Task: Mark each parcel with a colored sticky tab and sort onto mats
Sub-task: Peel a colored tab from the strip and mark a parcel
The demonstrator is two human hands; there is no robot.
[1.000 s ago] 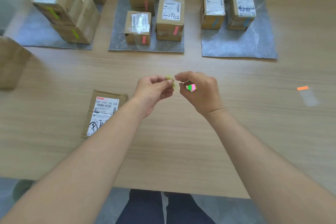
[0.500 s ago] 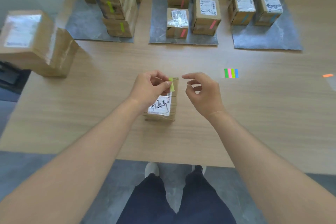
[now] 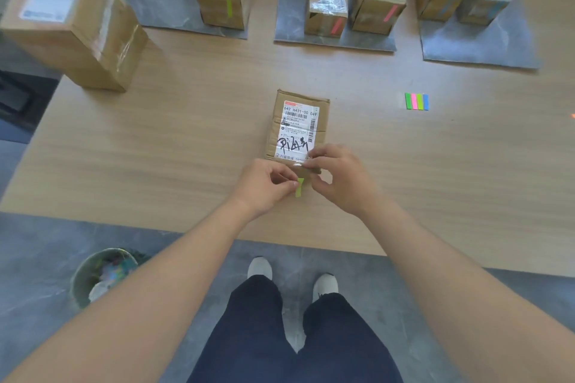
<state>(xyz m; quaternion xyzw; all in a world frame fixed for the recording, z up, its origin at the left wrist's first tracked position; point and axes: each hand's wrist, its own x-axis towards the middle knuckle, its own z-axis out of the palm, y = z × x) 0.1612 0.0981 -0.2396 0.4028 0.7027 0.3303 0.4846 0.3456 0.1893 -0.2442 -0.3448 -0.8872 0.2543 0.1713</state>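
A small cardboard parcel (image 3: pixel 298 126) with a white shipping label lies flat in the middle of the wooden table. My left hand (image 3: pixel 266 185) pinches a green sticky tab (image 3: pixel 299 187) against the parcel's near side. My right hand (image 3: pixel 337 179) rests its fingers on the parcel's near top edge, beside the tab. A strip of coloured sticky tabs (image 3: pixel 417 101) lies on the table to the right. Three grey mats sit at the far side: the left mat (image 3: pixel 161 6) bears green-tabbed parcels, the middle mat (image 3: pixel 291 28) pink-tabbed ones, the right mat (image 3: pixel 485 47) blue-tabbed ones.
A large untabbed cardboard box (image 3: pixel 67 22) stands at the table's left edge. A round bin (image 3: pixel 102 275) with scraps sits on the grey floor at the lower left. My legs and shoes are below the table's near edge.
The pad of tabs left my right hand and lies on the table. My left hand carried the green tab down to the parcel's near side, and my right hand came onto the parcel's edge.
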